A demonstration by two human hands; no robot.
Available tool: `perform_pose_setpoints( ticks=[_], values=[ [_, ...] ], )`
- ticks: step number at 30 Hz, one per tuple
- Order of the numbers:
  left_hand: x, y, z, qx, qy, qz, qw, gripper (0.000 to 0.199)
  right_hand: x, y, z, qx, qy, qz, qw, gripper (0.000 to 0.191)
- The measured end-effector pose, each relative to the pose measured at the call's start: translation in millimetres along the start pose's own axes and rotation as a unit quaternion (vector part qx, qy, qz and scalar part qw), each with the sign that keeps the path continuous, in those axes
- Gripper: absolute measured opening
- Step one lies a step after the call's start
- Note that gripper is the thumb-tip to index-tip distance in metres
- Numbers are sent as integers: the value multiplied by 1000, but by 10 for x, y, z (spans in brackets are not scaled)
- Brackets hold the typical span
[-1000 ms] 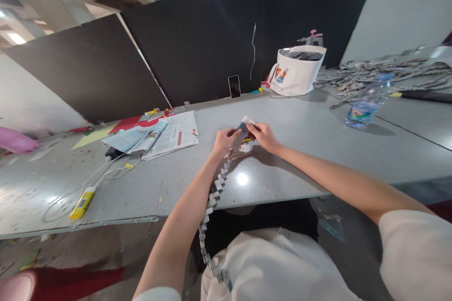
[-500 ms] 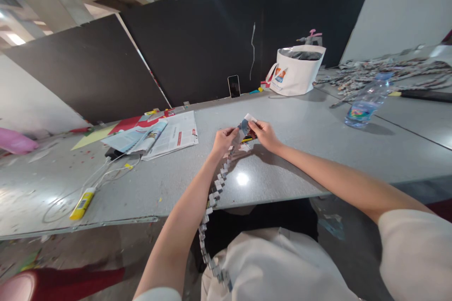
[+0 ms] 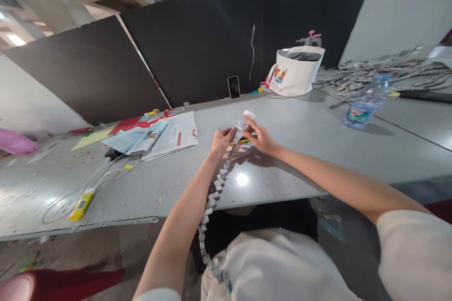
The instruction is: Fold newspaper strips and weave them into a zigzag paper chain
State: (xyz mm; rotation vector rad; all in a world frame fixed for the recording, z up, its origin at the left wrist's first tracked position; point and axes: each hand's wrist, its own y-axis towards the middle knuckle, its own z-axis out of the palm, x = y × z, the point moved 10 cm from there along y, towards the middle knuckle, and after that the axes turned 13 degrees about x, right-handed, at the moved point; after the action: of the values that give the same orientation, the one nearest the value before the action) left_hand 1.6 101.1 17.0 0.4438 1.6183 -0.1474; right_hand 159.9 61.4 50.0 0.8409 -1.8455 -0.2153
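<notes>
**Fingers (image 3: 231,132) on a paper strip (image 3: 238,135), with a long zigzag chain (image 3: 219,182) below**

- Left hand (image 3: 221,143): thumb and fingers closed in a pinch on the pale strip, just above the chain's upper end.
- Right hand (image 3: 264,139): beside it, index finger reaching over the paper; fingers loosely bent and a little apart. Whether they grip or only press, cannot tell.
- Chain: many small folded paper links, interlocked; runs down from near the left hand, past the tabletop (image 3: 303,155) edge, its lower end on the pale clothing (image 3: 275,263).
- White paper end (image 3: 249,114): sticks up beyond the right fingertips; whether part of the same strip, cannot tell.
- Beneath the hands: a thin yellow item (image 3: 243,140) and loose paper pieces (image 3: 239,153).
- State of the work, as judged: a considerable length of links stands folded and joined; the paper at the fingers looks loose and unjoined. Final length not shown.
- Left side: newspapers (image 3: 178,134), yellow glue stick (image 3: 82,204).
- Far edge: upright phone (image 3: 233,87), white bag (image 3: 295,75).
- Right side: clear bottle (image 3: 365,103), heap of patterned paper lengths (image 3: 384,74) behind it.
</notes>
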Motion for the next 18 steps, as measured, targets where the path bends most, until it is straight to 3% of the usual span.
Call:
perform_pose_setpoints(
  ticks=[2, 4, 10, 14, 18],
  values=[
    [-18, -8, 29, 15, 6, -6, 1000, 49, 55, 14, 146, 70, -30, -21, 997, 62],
    [-34, -16, 47, 23, 22, -12, 999, 46, 40, 26, 180, 88, -36, -18, 995, 57],
    [13, -23, 51, 10, 2, -44, 999, 43, -253, 68, -188, -32, -3, 47, 998, 65],
    [67, -16, 40, 8, -4, -58, 998, 39, -399, 83, -314, -66, 56, 52, 995, 64],
    [78, 14, -101, -32, 9, -25, 999, 40, -494, 85, -350, -91, 105, 70, 988, 63]
  ],
)
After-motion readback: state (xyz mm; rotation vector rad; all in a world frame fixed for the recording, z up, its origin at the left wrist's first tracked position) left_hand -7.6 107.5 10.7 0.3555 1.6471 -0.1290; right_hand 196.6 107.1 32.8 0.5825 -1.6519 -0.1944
